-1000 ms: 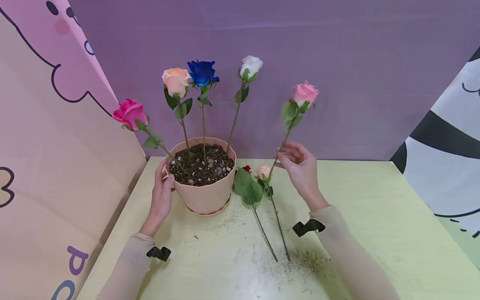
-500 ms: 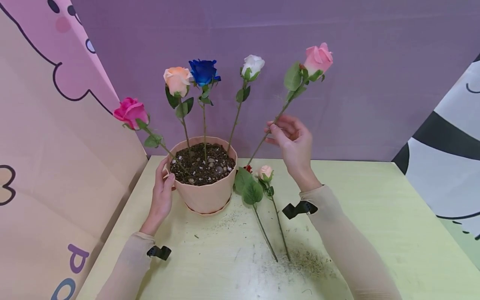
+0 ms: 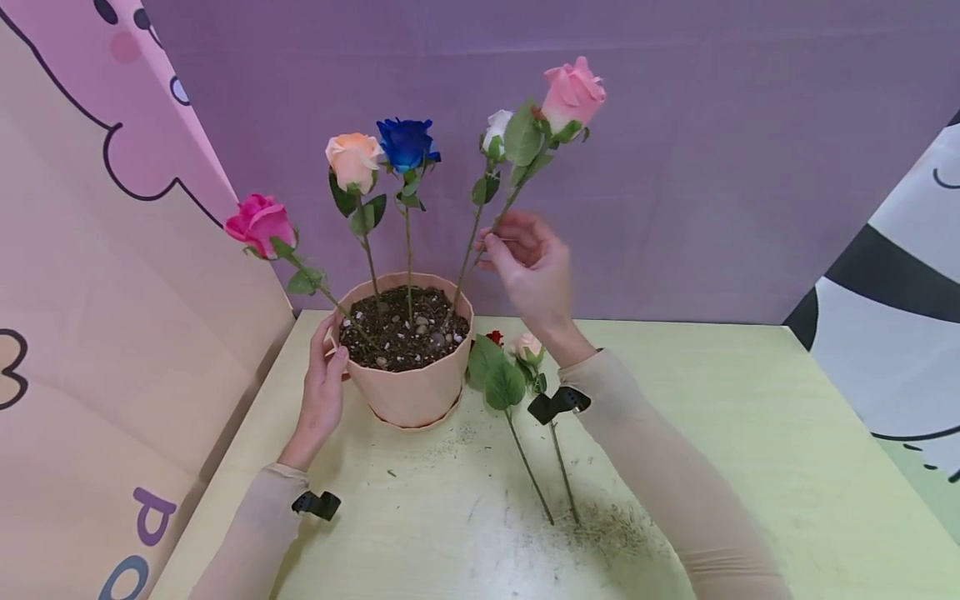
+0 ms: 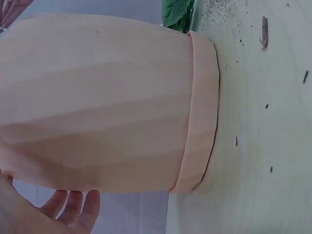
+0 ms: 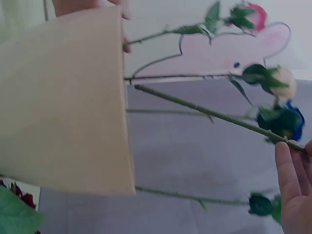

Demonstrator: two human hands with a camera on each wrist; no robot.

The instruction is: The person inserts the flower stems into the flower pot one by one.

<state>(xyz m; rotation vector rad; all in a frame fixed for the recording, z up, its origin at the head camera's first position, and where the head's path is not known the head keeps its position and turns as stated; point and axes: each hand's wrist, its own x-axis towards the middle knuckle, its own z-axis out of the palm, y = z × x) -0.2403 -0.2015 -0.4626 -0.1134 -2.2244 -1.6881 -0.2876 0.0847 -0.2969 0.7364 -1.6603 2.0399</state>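
Observation:
My right hand (image 3: 543, 279) pinches the thorny stem of a light pink rose (image 3: 573, 96) between thumb and fingers, its bloom tilted up to the right. In the right wrist view, the bare lower end of that stem (image 5: 195, 107) lies close above the rim. A pink flower pot (image 3: 408, 396) of dark soil stands on the table. My left hand (image 3: 318, 408) holds its left side, with the fingers (image 4: 90, 209) against the wall. In the soil stand a magenta rose (image 3: 261, 227), a peach rose (image 3: 354, 162), a blue rose (image 3: 407, 144) and a white rose (image 3: 495, 133), partly hidden.
Right of the pot lie a leafy stem (image 3: 528, 467) with a small red bloom (image 3: 494, 337) and a pale pink rose (image 3: 527, 345), partly behind my right wrist. Crumbs (image 3: 615, 529) litter the table (image 3: 750, 433). A purple backdrop (image 3: 712, 192) rises behind.
My right hand has lifted the light pink rose and carried it leftward toward the pot, its bloom now overlapping the white rose's side. The left hand and pot have stayed put.

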